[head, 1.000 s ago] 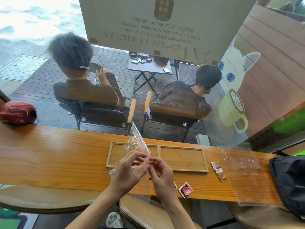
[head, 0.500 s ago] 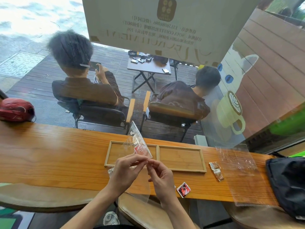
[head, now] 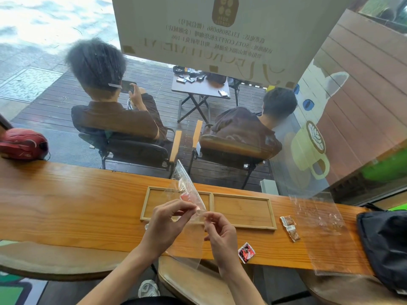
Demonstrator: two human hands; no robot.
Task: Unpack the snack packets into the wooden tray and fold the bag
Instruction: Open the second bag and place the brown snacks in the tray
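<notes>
A clear plastic bag [head: 187, 188] stands up on edge above the wooden tray [head: 242, 211], with a red packet showing inside it. My left hand [head: 167, 225] pinches the bag's near edge with thumb and fingertips. My right hand [head: 220, 232] pinches the same edge just to the right, fingers curled. Both hands hover over the tray's left compartment. The two-compartment tray lies flat on the counter. A red and black packet [head: 246, 252] lies near the counter's front edge. Two brown packets [head: 290, 225] lie right of the tray.
A second clear bag [head: 326, 234] lies flat on the wooden counter [head: 66, 205] at the right, beside a black bag [head: 387, 249]. A red helmet [head: 24, 144] sits at far left. Beyond the window, two people sit in chairs. A stool [head: 189, 280] stands below my arms.
The hands have drawn slightly apart along the bag's edge, and the bag stands a little more upright. The packets on the counter have not moved.
</notes>
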